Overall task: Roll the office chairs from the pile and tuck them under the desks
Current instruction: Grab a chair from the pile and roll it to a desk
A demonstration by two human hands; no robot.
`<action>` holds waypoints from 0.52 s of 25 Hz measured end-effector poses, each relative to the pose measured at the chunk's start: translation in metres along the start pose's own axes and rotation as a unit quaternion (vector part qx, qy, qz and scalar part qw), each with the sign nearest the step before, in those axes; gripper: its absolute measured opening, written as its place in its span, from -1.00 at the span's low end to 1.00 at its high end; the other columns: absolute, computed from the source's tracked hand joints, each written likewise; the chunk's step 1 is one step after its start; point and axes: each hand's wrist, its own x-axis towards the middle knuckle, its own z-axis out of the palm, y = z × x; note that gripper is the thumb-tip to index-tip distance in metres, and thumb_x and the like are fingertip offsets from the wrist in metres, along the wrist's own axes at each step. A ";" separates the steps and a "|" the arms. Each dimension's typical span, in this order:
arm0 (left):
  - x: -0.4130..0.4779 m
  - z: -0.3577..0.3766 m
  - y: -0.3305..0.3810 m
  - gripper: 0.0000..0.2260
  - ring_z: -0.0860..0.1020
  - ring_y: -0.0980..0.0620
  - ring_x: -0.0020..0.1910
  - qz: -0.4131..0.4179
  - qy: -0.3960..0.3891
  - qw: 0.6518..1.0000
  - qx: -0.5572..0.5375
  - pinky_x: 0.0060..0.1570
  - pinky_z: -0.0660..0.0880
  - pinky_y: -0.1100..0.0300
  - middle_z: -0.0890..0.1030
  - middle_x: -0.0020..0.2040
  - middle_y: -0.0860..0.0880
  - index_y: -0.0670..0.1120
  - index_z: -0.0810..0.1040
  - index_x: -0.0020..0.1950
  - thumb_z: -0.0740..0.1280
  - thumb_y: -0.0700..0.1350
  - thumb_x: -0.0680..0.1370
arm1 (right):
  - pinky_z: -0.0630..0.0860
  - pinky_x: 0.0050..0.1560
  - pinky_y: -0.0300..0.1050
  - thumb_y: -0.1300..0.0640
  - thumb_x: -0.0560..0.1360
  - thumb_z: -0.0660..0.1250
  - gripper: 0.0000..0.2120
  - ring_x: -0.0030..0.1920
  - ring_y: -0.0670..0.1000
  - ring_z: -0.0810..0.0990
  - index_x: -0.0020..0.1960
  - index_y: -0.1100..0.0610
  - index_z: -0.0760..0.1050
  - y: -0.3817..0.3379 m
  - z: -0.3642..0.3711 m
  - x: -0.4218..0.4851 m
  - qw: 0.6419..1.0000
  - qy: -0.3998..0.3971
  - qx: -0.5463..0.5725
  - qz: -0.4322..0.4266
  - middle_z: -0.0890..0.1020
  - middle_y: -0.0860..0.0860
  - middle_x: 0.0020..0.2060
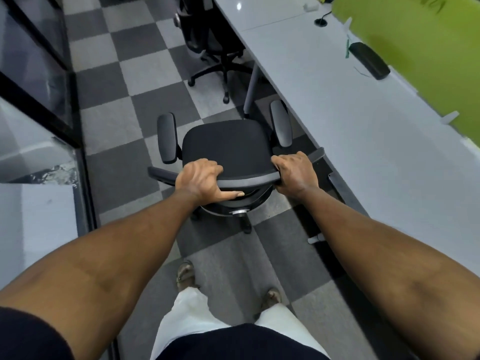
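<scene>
Black fabric and plastic make up the chair [228, 144] in hand: it stands on the checkered carpet [124, 100] in the aisle, just beside the long grey desk [363, 126] and not yet under it, its seat facing away from the person. The left hand [198, 179] grips the top edge of the backrest, fingers curled over it and thumb beneath; the right hand [294, 175] grips the same edge at its other end. The step looks to be the rolling, near its end. Next the chair needs turning toward the desk and pushing in, clear of the desk leg [250, 92] just ahead of its right armrest, and short of the other chair [207, 40] parked further along
</scene>
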 end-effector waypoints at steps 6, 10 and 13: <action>0.065 -0.002 -0.079 -0.28 0.55 0.01 0.01 0.120 -0.013 0.993 0.010 -0.13 0.39 0.09 0.47 -0.14 0.13 0.07 0.43 -0.14 0.02 0.72 0.35 | 0.38 -0.21 0.01 0.20 0.21 0.44 -0.67 -0.41 0.09 0.42 -0.26 0.02 0.27 -0.042 -0.007 0.040 0.993 0.015 0.035 0.115 0.40 -0.08 -0.45; 0.099 -0.001 -0.122 -0.30 0.56 0.01 -0.01 0.191 -0.008 0.982 -0.004 -0.08 0.45 0.10 0.45 -0.18 0.13 0.07 0.40 -0.19 0.05 0.72 0.33 | 0.26 -0.24 -0.03 0.24 0.19 0.43 -0.66 -0.44 0.08 0.39 -0.27 0.03 0.26 -0.070 -0.007 0.063 0.983 0.015 0.033 0.177 0.38 -0.08 -0.47; 0.124 -0.004 -0.141 -0.30 0.56 0.01 -0.01 0.223 -0.002 0.975 -0.005 -0.09 0.44 0.10 0.45 -0.18 0.13 0.07 0.39 -0.20 0.06 0.72 0.31 | 0.21 -0.25 -0.04 0.22 0.19 0.42 -0.67 -0.44 0.10 0.39 -0.27 0.04 0.27 -0.078 -0.007 0.078 0.978 0.031 0.029 0.206 0.39 -0.07 -0.46</action>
